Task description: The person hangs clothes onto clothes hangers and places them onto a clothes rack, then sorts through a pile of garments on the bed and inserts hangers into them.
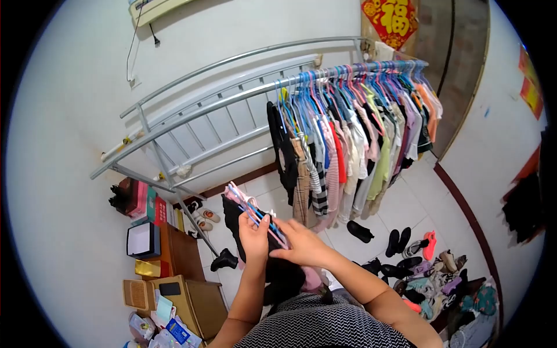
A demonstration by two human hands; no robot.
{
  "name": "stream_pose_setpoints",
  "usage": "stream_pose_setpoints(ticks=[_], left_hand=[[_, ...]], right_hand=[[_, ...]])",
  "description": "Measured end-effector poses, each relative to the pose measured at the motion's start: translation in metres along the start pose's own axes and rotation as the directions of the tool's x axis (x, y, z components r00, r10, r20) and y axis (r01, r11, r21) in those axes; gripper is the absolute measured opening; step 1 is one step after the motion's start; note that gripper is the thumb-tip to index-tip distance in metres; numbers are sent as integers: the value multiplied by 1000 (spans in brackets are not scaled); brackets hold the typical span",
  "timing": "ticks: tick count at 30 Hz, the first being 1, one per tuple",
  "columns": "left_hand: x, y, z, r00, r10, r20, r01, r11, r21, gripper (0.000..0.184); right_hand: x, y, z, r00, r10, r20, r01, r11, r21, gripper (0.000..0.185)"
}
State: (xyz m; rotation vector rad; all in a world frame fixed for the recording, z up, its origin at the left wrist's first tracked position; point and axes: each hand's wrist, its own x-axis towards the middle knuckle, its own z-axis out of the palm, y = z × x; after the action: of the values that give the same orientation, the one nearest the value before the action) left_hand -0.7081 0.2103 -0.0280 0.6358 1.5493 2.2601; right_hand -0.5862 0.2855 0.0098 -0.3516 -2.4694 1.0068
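Both of my hands are in front of my body at the lower middle. My left hand [254,236] is closed round a bunch of blue and pink hangers [246,204]. Dark and pink clothes [233,220] hang from them, beside and below my hands. Against the right side of the bunch rests my right hand [301,243], its fingers partly bent and the thumb pointing left; whether it grips a hanger is hard to make out. Beyond my hands, many garments [342,151] hang on coloured hangers along a metal rail [255,90].
Shoes [399,240] lie on the tiled floor at the right, near a heap of clothes and shoes [441,284]. Wooden cabinets [180,249] with boxes and a phone [169,288] stand at the left. A black boot [224,260] is beside them. A bed frame [159,156] runs along the wall.
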Motion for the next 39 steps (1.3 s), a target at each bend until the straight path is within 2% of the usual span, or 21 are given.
stream_pose_setpoints(ticks=[1,2,3,5,6,8,10,14,17,22,24,25,27,29,30,31,33,35,37,39], left_hand=[[10,-6,-1,1000,-3,-6,4,997,80,29],[18,-8,-1,1000,-14,5,14,995,99,29],[30,-10,0,1000,-16,18,13,994,113,30],[55,-10,4,997,-46,59,40,994,106,29],[64,-11,4,990,-93,108,80,990,113,29],[93,-21,7,981,-80,178,69,995,67,28],[125,-25,17,970,-74,234,71,997,19,28],[198,-10,50,920,-63,386,85,996,-41,31],[257,8,71,850,-29,526,88,992,-86,30],[324,-20,90,827,-36,561,93,993,-73,24],[337,-41,86,837,-123,534,49,987,151,26],[339,-49,82,821,-132,556,58,987,150,26],[341,-59,73,849,-41,527,-84,974,211,30],[342,-58,67,832,-82,548,14,992,127,33],[343,-63,66,833,-61,550,17,996,85,32],[347,-65,66,833,-35,552,17,999,37,32],[352,-59,65,817,-119,564,99,993,67,28],[357,-58,63,803,-127,582,150,989,8,25],[358,-50,61,799,-150,583,174,985,15,22],[360,-45,57,795,-175,580,200,980,22,19]], right_hand=[[6,7,8,990,74,117,-73,997,-13,77],[14,15,20,1000,21,17,-20,997,-68,80],[24,24,27,1000,12,24,-11,997,-76,80],[49,43,39,997,75,-29,-79,986,-148,71],[61,50,43,990,62,-125,-76,991,-109,61],[83,65,42,985,102,-140,-121,984,-131,57],[110,68,31,960,163,-229,-199,969,-145,47],[167,62,-8,901,280,-330,-328,940,-99,46],[212,64,-28,861,248,-445,-337,932,-133,41],[266,93,-25,811,298,-504,-428,889,-162,42],[272,98,-17,805,378,-458,-494,853,-165,56],[272,103,-12,828,382,-410,-495,842,-215,61],[271,105,-6,815,385,-432,-448,892,-50,55],[270,124,4,762,388,-519,-384,916,121,46],[272,121,7,737,322,-594,-339,937,88,36],[275,115,9,722,331,-608,-353,931,87,36],[279,104,12,772,332,-542,-530,807,-261,31],[284,108,16,748,279,-602,-522,808,-273,30],[288,114,17,660,333,-673,-503,862,-67,28],[289,115,14,628,311,-713,-454,891,-11,28]])
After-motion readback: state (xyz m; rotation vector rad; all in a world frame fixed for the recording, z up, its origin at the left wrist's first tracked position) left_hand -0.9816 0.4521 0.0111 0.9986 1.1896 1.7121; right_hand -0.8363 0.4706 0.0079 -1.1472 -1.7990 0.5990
